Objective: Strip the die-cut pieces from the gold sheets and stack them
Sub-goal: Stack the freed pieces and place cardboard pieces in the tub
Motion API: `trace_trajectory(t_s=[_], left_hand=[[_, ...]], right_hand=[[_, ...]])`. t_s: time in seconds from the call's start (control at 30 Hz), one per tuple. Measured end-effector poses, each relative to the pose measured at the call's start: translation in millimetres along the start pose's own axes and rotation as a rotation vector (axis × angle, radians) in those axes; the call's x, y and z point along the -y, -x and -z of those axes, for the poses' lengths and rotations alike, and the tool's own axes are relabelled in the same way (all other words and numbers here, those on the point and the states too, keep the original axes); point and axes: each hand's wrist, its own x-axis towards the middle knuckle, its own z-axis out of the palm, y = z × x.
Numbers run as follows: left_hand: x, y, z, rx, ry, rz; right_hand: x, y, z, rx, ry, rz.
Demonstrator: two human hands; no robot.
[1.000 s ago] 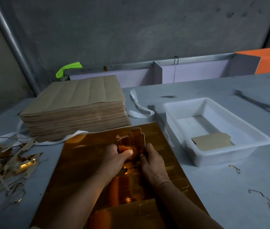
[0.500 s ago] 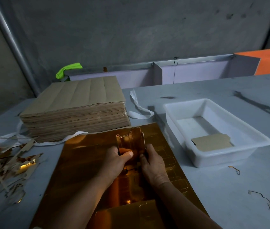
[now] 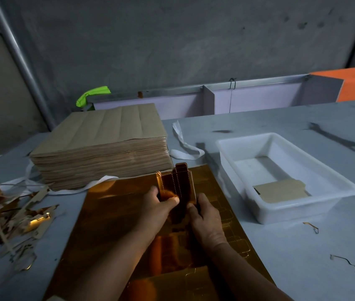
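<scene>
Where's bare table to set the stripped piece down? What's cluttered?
Free: table right of the gold sheet, in front of the white tub, apart from a few slivers; table behind the tub; tub floor behind the brown card. Crowded: scrap pile at left, brown stack and white straps behind the sheet.

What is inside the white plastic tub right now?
Inside the white plastic tub lies a flat brown card piece at the near end; the far floor shows bare. Whether more pieces lie under it cannot be seen.
</scene>
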Motion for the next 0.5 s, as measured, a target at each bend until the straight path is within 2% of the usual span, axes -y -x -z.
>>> trace_trajectory(t_s=[0.1,0.17,0.27,0.37,0.5], left_hand=[[-4.1,1.7,-1.4,-0.257,-0.145,-0.087],[-3.6,7.3,-0.8,-0.343,-0.228,-0.219],[-1.5,17.7,-7.6,-0.213,-0.294,-0.301],[-1.0,24.5,-19.0,-0.032,-0.22,-0.162],[-7.5,24.6,-23.7,0.015,-0.061,-0.045]], right_hand=[[-2.5,-0.7,-0.2,-0.034,0.01,0.004],[-4.5,-1.4,-0.7,-0.08,0.04,0.019],[-4.7,-1.7,-2.6,-0.137,0.069,0.039],[-5.0,-0.6,-4.5,-0.146,0.207,0.103],[-3.3,7.2,-10.5,-0.232,0.402,0.358]])
